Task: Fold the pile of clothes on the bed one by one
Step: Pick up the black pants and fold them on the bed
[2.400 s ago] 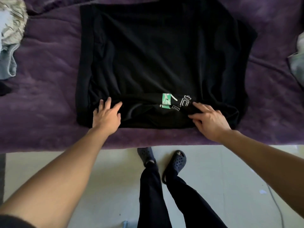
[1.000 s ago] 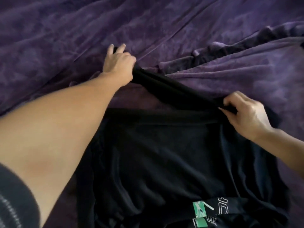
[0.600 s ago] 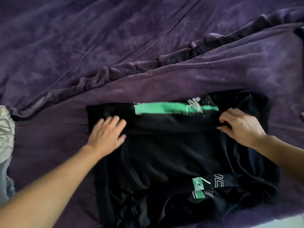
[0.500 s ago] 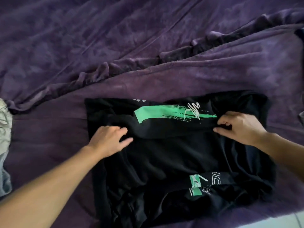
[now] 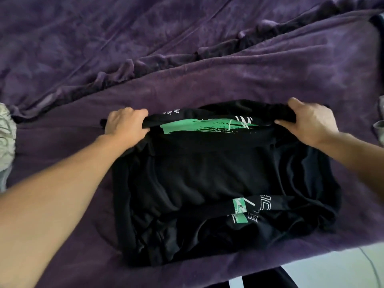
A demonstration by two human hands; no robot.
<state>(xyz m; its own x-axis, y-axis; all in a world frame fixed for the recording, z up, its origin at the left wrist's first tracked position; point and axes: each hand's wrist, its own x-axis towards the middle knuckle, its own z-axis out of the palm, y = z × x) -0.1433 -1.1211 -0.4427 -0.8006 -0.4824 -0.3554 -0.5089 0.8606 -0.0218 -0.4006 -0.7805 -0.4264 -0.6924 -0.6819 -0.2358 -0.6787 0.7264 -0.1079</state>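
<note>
A black shirt (image 5: 207, 175) with green and white print lies partly folded on the purple blanket (image 5: 187, 48) of the bed. Its far edge is folded over, showing a green brush-stroke print. My left hand (image 5: 124, 125) grips the far-left corner of that fold, fingers curled round the cloth. My right hand (image 5: 309, 121) grips the far-right corner the same way. A smaller green and white logo shows on the near part of the shirt.
A pale patterned garment (image 5: 6, 138) lies at the left edge of the bed. Another pale cloth (image 5: 379, 129) peeks in at the right edge. The blanket has a raised crease running across behind the shirt. The bed's near edge and light floor (image 5: 332, 271) show at bottom right.
Both hands moved outward and farther along the folded edge and now grip its two corners. The fold has lifted, so less of the green print shows.
</note>
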